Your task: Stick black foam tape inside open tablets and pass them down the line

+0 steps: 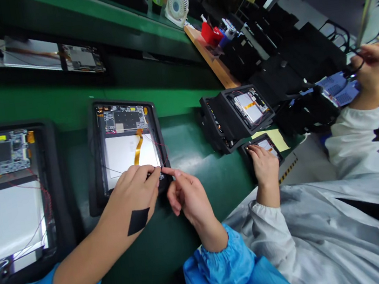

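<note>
Left grip [135, 188] has its fingers bunched at the near edge of the open tablet [116, 147]; I cannot tell whether they pinch anything, since the tips are partly hidden. Right grip [193, 198] reaches its forefinger to the tablet's near right corner, the tip just beside the other hand's fingertips, the remaining fingers loosely curled; I cannot tell whether it presses or pinches something.

From my head view, the tablet lies face up on the surface [190, 146], between a second tablet [15, 220] on the left and a stack [223, 118] of black trays on the right. Its long axis runs away from me, the circuit board [121, 119] at the far end and a smooth, whitish rectangular panel [117, 159] nearer. A flat, shiny orange ribbon [139, 150] leaves the board and bends down over the panel; thin red wires [156, 143] curve along the right. The frame [98, 173] is matte black, thick, with rounded corners.

Green and glossy, the surface throws back pale light to the right of the tablet. Black, flat and four-sided, a patch [138, 221] sits on the back of the left hand, near the wrist. Beyond, a co-worker's hand [266, 165] rests on a small device [270, 144].
</note>
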Tool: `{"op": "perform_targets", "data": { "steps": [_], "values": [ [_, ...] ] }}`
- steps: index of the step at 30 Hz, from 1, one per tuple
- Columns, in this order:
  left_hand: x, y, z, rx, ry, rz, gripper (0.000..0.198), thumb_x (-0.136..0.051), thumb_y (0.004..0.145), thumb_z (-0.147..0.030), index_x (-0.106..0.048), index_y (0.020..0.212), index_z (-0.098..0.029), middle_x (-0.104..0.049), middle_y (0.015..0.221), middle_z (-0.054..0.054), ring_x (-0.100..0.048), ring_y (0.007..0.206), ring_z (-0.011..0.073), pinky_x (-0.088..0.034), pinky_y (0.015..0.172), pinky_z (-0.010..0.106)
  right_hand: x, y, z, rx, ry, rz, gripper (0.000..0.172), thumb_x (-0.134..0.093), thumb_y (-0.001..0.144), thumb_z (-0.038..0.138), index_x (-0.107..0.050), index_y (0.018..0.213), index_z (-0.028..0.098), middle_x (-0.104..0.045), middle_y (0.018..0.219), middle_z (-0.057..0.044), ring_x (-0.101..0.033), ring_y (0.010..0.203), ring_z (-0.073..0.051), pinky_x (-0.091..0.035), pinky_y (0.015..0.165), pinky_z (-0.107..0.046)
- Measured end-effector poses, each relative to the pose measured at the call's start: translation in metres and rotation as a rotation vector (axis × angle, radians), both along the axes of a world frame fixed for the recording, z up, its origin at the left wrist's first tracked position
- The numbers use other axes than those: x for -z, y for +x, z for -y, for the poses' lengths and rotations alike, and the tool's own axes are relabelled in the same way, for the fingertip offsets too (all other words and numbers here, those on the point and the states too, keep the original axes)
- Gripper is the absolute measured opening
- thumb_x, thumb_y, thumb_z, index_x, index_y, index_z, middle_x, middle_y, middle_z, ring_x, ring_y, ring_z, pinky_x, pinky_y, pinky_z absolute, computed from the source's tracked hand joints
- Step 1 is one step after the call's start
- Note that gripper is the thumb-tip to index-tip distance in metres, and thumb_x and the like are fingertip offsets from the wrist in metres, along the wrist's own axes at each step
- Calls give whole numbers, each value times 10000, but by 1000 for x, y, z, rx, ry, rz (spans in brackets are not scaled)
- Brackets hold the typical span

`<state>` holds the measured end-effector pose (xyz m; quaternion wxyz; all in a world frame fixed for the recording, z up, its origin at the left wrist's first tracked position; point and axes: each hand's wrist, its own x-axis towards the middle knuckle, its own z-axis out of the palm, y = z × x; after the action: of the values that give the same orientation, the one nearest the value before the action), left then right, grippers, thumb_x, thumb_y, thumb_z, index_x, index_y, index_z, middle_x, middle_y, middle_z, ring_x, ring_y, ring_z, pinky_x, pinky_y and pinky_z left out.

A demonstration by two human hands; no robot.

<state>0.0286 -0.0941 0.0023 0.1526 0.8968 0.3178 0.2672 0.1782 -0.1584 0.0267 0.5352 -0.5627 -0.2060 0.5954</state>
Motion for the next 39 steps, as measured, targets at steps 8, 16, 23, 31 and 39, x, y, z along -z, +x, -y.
{"op": "perform_targets", "data": {
  "steps": [8,16,23,31,39],
  "values": [
    [-6,7,4,-43,270,-113,335,-468,910,-71,-715,1135,-44,-675,994,163,-606,871,310,-505,712,414,-5,4,0,-134,-28,115,740,-641,885,675,-643,1327,82,-598,527,62,-450,373,-101,-429,366,-224],
    [-6,11,9,-93,325,-158,331,-445,941,-60,-716,1128,-32,-669,974,171,-615,859,310,-490,701,407,-8,8,9,-91,194,913,456,-470,1028,359,-683,1384,169,-644,628,16,-525,500,-132,-443,538,-255],
    [-2,-1,12,-77,84,24,350,-390,1024,-142,-698,1178,-79,-696,1095,149,-630,997,297,-515,861,437,-15,14,2,-550,78,1354,493,-456,1022,251,-635,1479,212,-821,837,-73,-656,567,-188,-444,608,-276],
    [0,-20,-4,-83,34,-53,364,-441,1020,-234,-719,1255,-238,-672,1141,134,-611,1087,327,-506,848,466,-16,28,-3,-750,142,1571,474,-467,1060,287,-597,1513,231,-844,959,-91,-741,709,-219,-395,601,-284],
    [-9,-19,-23,-7,103,-101,378,-424,1033,-286,-801,1031,-251,-668,1077,125,-604,1039,330,-484,861,497,-20,32,-9,-768,159,1557,440,-478,1062,282,-597,1483,239,-841,993,-79,-756,772,-229,-406,636,-282]
  ]
}}
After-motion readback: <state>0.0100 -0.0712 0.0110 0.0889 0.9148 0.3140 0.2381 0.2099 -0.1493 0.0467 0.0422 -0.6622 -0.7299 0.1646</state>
